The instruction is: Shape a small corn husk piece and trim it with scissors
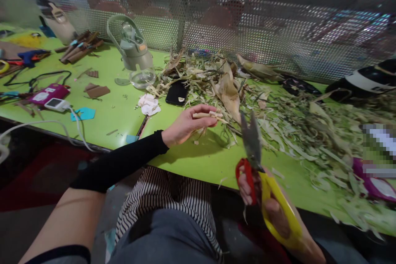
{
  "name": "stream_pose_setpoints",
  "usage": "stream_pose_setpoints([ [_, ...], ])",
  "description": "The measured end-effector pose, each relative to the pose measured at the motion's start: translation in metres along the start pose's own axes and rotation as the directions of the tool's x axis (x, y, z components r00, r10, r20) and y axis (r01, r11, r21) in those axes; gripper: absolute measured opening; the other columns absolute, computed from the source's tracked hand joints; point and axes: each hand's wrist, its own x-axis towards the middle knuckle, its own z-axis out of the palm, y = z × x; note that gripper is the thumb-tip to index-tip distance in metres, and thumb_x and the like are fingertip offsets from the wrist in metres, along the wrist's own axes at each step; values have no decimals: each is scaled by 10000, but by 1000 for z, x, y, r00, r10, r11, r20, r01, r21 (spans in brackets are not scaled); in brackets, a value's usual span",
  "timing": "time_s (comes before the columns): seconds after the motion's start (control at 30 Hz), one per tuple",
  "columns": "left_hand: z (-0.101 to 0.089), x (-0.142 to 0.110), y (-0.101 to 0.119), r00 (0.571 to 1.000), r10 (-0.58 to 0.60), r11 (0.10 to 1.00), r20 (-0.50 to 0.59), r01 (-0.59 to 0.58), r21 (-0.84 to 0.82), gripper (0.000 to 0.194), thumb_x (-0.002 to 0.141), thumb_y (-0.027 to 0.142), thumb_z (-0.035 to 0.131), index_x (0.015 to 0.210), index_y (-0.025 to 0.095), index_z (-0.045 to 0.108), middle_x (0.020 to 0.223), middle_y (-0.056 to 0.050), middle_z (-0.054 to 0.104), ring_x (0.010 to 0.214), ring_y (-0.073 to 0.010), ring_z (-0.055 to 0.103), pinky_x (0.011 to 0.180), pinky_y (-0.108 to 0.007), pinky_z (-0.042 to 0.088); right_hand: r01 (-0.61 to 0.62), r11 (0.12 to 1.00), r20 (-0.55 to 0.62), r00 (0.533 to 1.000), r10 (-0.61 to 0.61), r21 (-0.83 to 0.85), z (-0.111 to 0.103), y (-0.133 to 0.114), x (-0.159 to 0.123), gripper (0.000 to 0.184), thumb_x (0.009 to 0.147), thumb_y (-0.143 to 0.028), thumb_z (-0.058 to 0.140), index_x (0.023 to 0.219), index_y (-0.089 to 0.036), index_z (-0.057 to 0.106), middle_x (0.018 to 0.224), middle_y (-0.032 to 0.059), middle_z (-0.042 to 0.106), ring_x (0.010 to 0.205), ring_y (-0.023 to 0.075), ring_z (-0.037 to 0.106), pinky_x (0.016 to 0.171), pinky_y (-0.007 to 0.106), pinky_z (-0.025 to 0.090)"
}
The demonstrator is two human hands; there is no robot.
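Left hand (188,123) pinches a thin pale stalk (206,115) above the green table (192,161), front of the husk pile. Right hand (269,206) grips red-and-yellow-handled scissors (254,144), blades slightly apart, near the table edge.

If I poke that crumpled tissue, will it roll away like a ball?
The tissue probably won't: its lumpy, uneven shape should make it slide instead. It's likely light and floppy, since it looks like thin, wrinkled paper.
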Motion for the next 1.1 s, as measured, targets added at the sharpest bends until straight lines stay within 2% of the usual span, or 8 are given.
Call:
stream_pose_setpoints([
  [0.07,1,-1,-1,999,-31,1000,27,31,-4,473,696,320,952,1072,163,711,1000,-19,760,857,-125,718,894,-329,542,43,996,-118,992,-51,-74,-2,-8,13,416,850,-638,765,954,-301,545,800,6,607,597,172,566,509,318,514],
  [0.13,1,0,-2,998,-47,999,44,46,13,451,700,311,948,1046,155,705,981,-12,756,838,-107,704,888,-316,539,138,984,-281,945,-166,-115,-3,-13,36,413,824,-459,852,1014,-313,515,873,-6,655,677,179,638,618,337,573],
  [0.23,0,2,-5,997,-61,998,55,59,28,451,686,317,955,1014,143,699,948,-7,749,825,-97,692,866,-300,537,301,947,-335,886,-322,-114,-1,-12,77,456,811,-363,866,1043,-314,476,981,-6,723,673,166,647,651,352,583],
  [0.4,-3,7,-10,1000,-24,1000,-9,24,18,444,684,321,951,981,141,674,952,-1,730,818,-99,688,877,-313,534,402,901,-239,870,-431,-163,4,-7,120,499,792,-355,893,1061,-307,476,954,7,732,720,190,688,654,358,593],
  [0.53,-1,6,-10,999,-7,999,-37,9,47,420,702,311,935,966,146,654,940,-1,721,837,-103,680,862,-302,521,424,884,-196,866,-460,-199,4,-9,125,510,801,-375,886,1090,-309,471,969,22,728,891,242,752,773,412,632],
  [0.7,4,2,-7,999,-9,996,-46,13,91,380,722,299,922,928,145,642,917,3,702,838,-105,670,856,-296,517,424,870,-151,871,-468,-254,-2,-12,127,468,827,-372,866,1104,-304,496,1003,21,715,930,241,758,756,398,628],
  [0.93,4,0,-12,999,-8,989,-45,14,150,406,745,350,917,948,150,629,975,-22,713,883,-117,671,897,-314,522,372,917,-103,916,-388,-147,2,-4,135,498,781,-403,899,1086,-287,523,1034,30,728,863,218,739,807,410,633],
  [1.1,8,-2,-9,999,-29,987,-15,31,159,416,753,311,907,988,148,605,897,4,677,800,-91,641,797,-271,518,285,956,-54,956,-289,-69,-1,-2,134,472,806,-395,870,1106,-294,519,937,-15,715,809,185,715,695,331,610],
])
